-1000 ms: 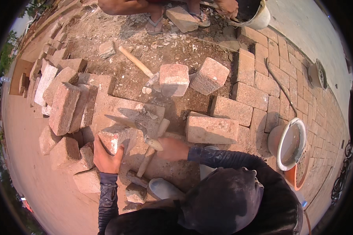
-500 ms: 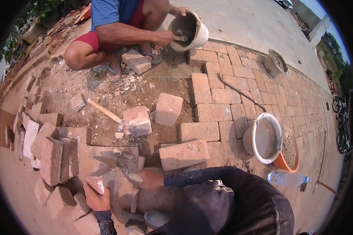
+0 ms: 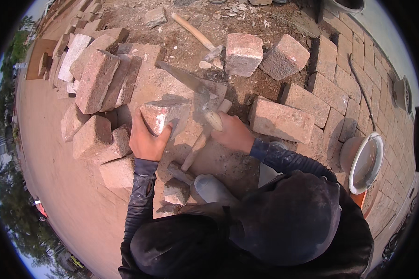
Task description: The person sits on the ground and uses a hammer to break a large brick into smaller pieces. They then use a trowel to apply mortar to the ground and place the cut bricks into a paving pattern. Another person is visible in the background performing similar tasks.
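My left hand [image 3: 147, 142] grips a rough piece of brick [image 3: 162, 114] from its near side, thumb on the right and fingers on the left. My right hand [image 3: 233, 133] is closed round the wooden handle of a trowel [image 3: 184, 78]. Its pointed, mortar-dusted blade slants up and left, just beyond the brick. Below my right hand lies a hammer [image 3: 195, 149], its wooden handle passing beside my fingers and its head close to my shoe. Another hammer [image 3: 194, 32] rests on the bare soil farther off, beside two upright bricks [image 3: 243, 53].
Bricks are heaped on the left [image 3: 97, 83]. Laid pavers [image 3: 329, 95] spread along the right, with a tilted brick [image 3: 281, 120] at their edge. A bent metal bar [image 3: 362, 88] lies on them. A bucket of grey liquid [image 3: 365, 162] stands at the right.
The view has swung down and tilted, so the co-worker with the mortar bucket has mostly left the picture. Both hands keep their holds on the brick and the trowel.
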`<action>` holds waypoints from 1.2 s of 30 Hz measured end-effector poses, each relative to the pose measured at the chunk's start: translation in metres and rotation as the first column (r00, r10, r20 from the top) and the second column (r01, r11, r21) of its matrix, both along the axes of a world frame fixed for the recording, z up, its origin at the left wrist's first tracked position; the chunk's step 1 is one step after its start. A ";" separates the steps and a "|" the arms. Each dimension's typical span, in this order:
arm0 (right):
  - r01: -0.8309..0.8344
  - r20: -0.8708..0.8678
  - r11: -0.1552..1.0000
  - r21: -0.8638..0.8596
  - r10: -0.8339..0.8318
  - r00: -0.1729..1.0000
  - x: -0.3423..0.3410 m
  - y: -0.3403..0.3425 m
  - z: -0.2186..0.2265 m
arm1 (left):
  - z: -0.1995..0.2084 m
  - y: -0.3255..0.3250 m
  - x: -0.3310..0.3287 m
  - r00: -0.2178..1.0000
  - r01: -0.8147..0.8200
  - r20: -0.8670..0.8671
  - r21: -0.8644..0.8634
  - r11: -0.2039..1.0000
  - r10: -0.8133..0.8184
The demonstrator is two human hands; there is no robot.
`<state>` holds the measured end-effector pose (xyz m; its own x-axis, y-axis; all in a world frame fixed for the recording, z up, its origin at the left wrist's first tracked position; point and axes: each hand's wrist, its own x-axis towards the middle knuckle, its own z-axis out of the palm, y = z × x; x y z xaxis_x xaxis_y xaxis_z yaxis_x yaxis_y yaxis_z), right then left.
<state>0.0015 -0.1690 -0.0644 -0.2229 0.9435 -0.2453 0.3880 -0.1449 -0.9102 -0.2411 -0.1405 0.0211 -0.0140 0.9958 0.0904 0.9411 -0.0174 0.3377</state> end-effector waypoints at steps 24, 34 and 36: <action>-0.119 -0.132 0.984 -0.131 0.102 0.986 -0.011 -0.002 -0.014 | -0.008 -0.001 -0.001 1.000 0.009 -0.009 0.068 0.998 -0.009; -0.018 -0.158 0.998 -0.065 0.008 0.987 -0.005 0.006 0.012 | -0.005 -0.004 0.001 0.999 -0.006 0.036 0.032 0.999 0.005; -0.187 -0.088 0.950 -0.251 0.170 0.981 -0.005 -0.001 -0.014 | -0.003 -0.005 0.003 0.999 0.007 0.031 0.045 0.999 -0.008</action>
<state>-0.0040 -0.1699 -0.0782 -0.4057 0.7936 -0.4534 0.3703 -0.3107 -0.8754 -0.2381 -0.1459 0.0184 -0.0099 0.9908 0.1346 0.9300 -0.0403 0.3654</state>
